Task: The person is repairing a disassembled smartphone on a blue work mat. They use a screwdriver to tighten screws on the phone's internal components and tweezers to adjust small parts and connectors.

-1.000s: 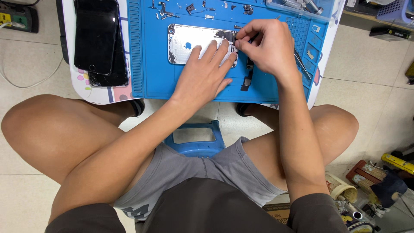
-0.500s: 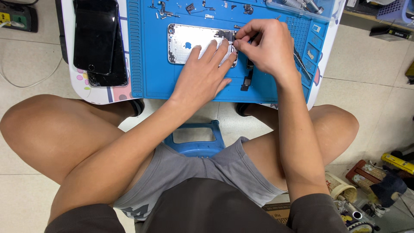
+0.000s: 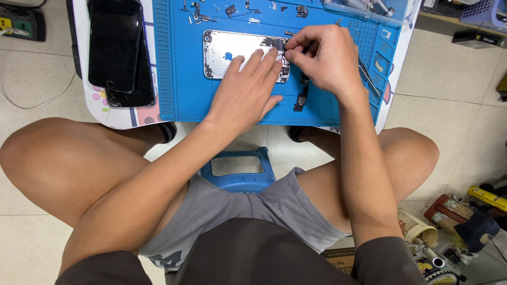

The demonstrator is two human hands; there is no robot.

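On the blue work mat (image 3: 185, 100), atop a small low table, lies an opened phone housing (image 3: 227, 55) — silver inner shell facing up, long axis running left-right across the mat. Left hand (image 3: 245, 95) lies flat on it, fingers spread fwd, fingertips pressing the housing's right end; palm open, gripping nothing, just pinning it down. Right hand (image 3: 319, 58) sits just beside, to the right of that same end, fingers curled tight in a pinch at the housing's right edge. Looks like a thin dark tool or tiny part betw. thumb and forefinger, but too small to tell which. So the work point is at the right end of the shell, touching both hands — the right hand is the one working it, coming in from the right, along the long axis. Small loose parts (image 3: 222, 9) lie scattered along the mat's far edge. Two dark phone screens (image 3: 117, 50) lie stacked well apart to the left, off the mat. Blue stool (image 3: 237, 169) shows betw. the knees.
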